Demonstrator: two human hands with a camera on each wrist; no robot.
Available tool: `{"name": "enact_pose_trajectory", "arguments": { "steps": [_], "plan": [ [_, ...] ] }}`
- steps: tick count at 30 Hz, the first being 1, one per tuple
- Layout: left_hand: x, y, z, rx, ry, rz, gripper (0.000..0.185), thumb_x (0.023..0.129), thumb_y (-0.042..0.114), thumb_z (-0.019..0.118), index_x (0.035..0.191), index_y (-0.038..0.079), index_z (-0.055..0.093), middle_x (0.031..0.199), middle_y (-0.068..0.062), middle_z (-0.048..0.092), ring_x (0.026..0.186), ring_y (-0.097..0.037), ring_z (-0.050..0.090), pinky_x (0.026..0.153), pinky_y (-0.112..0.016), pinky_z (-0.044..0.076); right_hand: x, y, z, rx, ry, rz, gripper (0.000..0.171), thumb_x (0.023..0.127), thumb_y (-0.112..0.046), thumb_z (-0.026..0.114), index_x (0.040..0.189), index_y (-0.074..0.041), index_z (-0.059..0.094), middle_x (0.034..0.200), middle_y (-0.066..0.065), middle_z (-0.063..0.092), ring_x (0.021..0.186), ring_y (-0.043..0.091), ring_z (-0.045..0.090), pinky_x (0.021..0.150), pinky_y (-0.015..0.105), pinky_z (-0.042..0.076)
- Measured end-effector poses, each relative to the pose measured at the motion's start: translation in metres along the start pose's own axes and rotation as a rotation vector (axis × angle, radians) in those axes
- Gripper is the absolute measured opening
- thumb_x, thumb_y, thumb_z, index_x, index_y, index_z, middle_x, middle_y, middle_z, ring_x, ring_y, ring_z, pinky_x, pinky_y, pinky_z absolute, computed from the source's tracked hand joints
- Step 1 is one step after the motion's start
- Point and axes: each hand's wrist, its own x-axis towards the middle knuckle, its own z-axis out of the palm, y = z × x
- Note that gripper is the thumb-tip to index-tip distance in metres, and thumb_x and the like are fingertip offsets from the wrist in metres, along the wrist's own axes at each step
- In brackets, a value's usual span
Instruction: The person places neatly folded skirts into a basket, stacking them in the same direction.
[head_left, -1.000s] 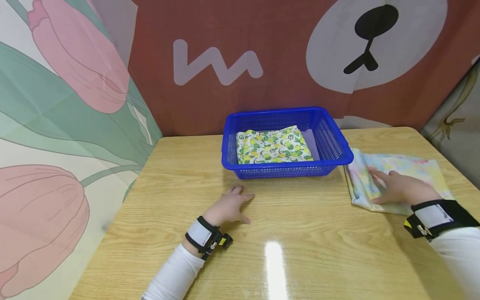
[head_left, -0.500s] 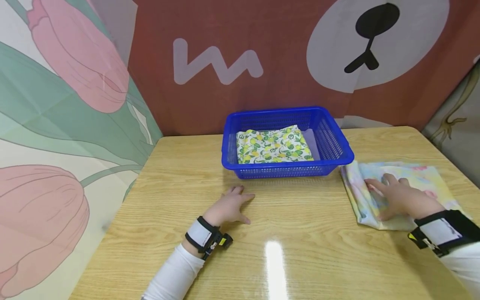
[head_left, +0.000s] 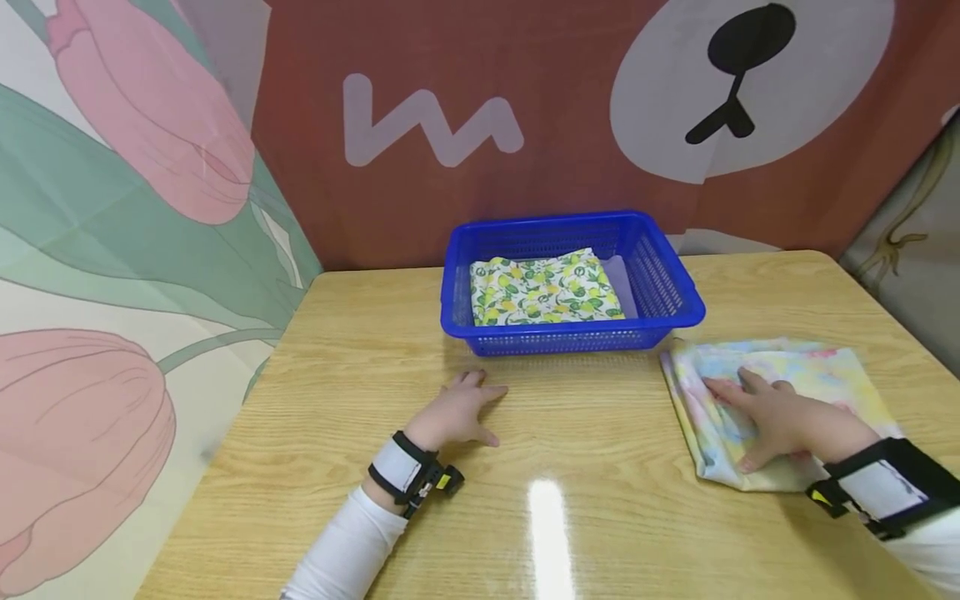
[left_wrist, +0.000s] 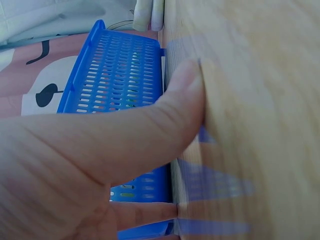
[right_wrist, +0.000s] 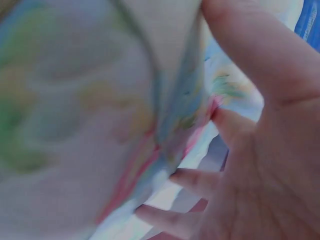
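A folded pastel cloth (head_left: pixel 817 375), patterned in yellow, blue and pink, lies on the table to the right. My right hand (head_left: pixel 787 421) rests on top of it with fingers spread. In the right wrist view the fingertips (right_wrist: pixel 182 177) press into the cloth, which bunches into creases there. My left hand (head_left: pixel 453 412) rests on the wood with its fingers apart, in front of the blue basket. In the left wrist view its thumb (left_wrist: pixel 182 95) and other fingertips touch the tabletop, and nothing lies in that hand.
A blue plastic basket (head_left: pixel 573 332) stands at the back middle of the table (head_left: pixel 360 333). Inside lies a folded lemon-print cloth (head_left: pixel 547 287), over a purple-grey cloth (head_left: pixel 619 283). A printed wall hanging (head_left: pixel 465 200) rises behind the table.
My right hand has drawn the pastel cloth toward the front and a little left, so its far edge now lies forward of the basket's side. The left hand has stayed put.
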Motion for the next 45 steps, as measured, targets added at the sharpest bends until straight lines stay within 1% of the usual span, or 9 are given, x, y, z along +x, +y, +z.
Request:
{"name": "enact_pose_trajectory", "arguments": {
  "steps": [5, 8, 10, 14, 18, 25, 33, 41, 45],
  "plan": [
    [-0.001, 0.000, 0.000, -0.005, 0.002, -0.004, 0.079, 0.069, 0.033, 0.083, 0.138, 0.013, 0.050, 0.146, -0.021, 0.036, 0.135, -0.042, 0.030, 0.108, -0.058, 0.028, 0.005, -0.023, -0.002, -0.047, -0.032, 0.020, 0.117, 0.049, -0.052, 0.085, 0.141, -0.003, 0.032, 0.127, 0.046, 0.028, 0.102, 0.063, 0.038, 0.073, 0.070, 0.043],
    [0.000, 0.000, 0.000, -0.007, 0.002, -0.006, 0.079, 0.069, 0.033, 0.083, 0.138, 0.013, 0.050, 0.146, -0.020, 0.036, 0.135, -0.042, 0.029, 0.108, -0.060, 0.028, 0.007, -0.035, 0.003, -0.051, -0.006, -0.019, 0.116, 0.049, -0.054, 0.084, 0.139, 0.001, 0.036, 0.115, 0.039, 0.035, 0.099, 0.054, 0.038, 0.073, 0.067, 0.045],
    [0.000, 0.001, 0.000, -0.004, -0.001, -0.007, 0.079, 0.069, 0.033, 0.083, 0.138, 0.013, 0.050, 0.146, -0.020, 0.036, 0.135, -0.042, 0.029, 0.107, -0.061, 0.028, 0.008, -0.042, 0.008, -0.045, 0.013, -0.050, 0.115, 0.051, -0.056, 0.084, 0.138, 0.002, 0.036, 0.111, 0.034, 0.035, 0.102, 0.051, 0.035, 0.075, 0.066, 0.045],
    [0.001, 0.002, -0.002, 0.000, -0.008, -0.011, 0.078, 0.069, 0.033, 0.082, 0.138, 0.014, 0.050, 0.147, -0.020, 0.035, 0.136, -0.042, 0.029, 0.108, -0.061, 0.027, 0.009, -0.056, 0.013, -0.010, -0.008, -0.074, 0.117, 0.055, -0.058, 0.081, 0.141, 0.001, 0.030, 0.132, 0.039, 0.023, 0.118, 0.063, 0.023, 0.076, 0.077, 0.037],
    [0.001, 0.002, -0.004, -0.008, -0.009, -0.017, 0.079, 0.069, 0.032, 0.082, 0.138, 0.014, 0.050, 0.147, -0.020, 0.035, 0.136, -0.041, 0.028, 0.108, -0.061, 0.026, 0.014, -0.069, 0.012, 0.014, -0.070, -0.081, 0.120, 0.058, -0.061, 0.077, 0.146, -0.001, 0.021, 0.148, 0.036, 0.005, 0.127, 0.066, 0.009, 0.073, 0.086, 0.024],
    [0.000, 0.003, -0.007, -0.008, -0.003, -0.012, 0.079, 0.069, 0.032, 0.083, 0.138, 0.013, 0.050, 0.146, -0.020, 0.036, 0.135, -0.041, 0.029, 0.108, -0.061, 0.027, 0.019, -0.082, 0.007, 0.013, -0.114, -0.107, 0.120, 0.061, -0.061, 0.076, 0.147, -0.001, 0.019, 0.149, 0.036, 0.005, 0.128, 0.066, 0.008, 0.075, 0.086, 0.023],
    [0.000, 0.003, -0.004, -0.014, -0.008, -0.026, 0.080, 0.069, 0.032, 0.083, 0.139, 0.014, 0.049, 0.147, -0.020, 0.035, 0.136, -0.041, 0.029, 0.108, -0.062, 0.026, 0.024, -0.091, 0.007, -0.002, -0.114, -0.111, 0.120, 0.060, -0.062, 0.076, 0.148, -0.002, 0.019, 0.150, 0.035, 0.006, 0.129, 0.066, 0.009, 0.077, 0.084, 0.027],
    [-0.002, 0.002, -0.003, 0.010, 0.011, -0.005, 0.087, 0.068, 0.033, 0.083, 0.142, 0.009, 0.043, 0.145, -0.021, 0.038, 0.135, -0.041, 0.030, 0.106, -0.063, 0.028, 0.032, -0.109, 0.007, 0.002, -0.118, -0.115, 0.120, 0.061, -0.062, 0.076, 0.150, -0.005, 0.019, 0.152, 0.033, 0.006, 0.130, 0.063, 0.010, 0.077, 0.087, 0.020],
    [0.000, 0.002, -0.002, 0.009, -0.001, -0.030, 0.094, 0.068, 0.035, 0.083, 0.145, 0.007, 0.036, 0.148, -0.020, 0.034, 0.138, -0.041, 0.026, 0.106, -0.065, 0.026, 0.036, -0.118, 0.007, 0.002, -0.128, -0.117, 0.119, 0.061, -0.061, 0.076, 0.150, -0.007, 0.019, 0.153, 0.031, 0.006, 0.131, 0.063, 0.010, 0.078, 0.087, 0.019]
  ]
}}
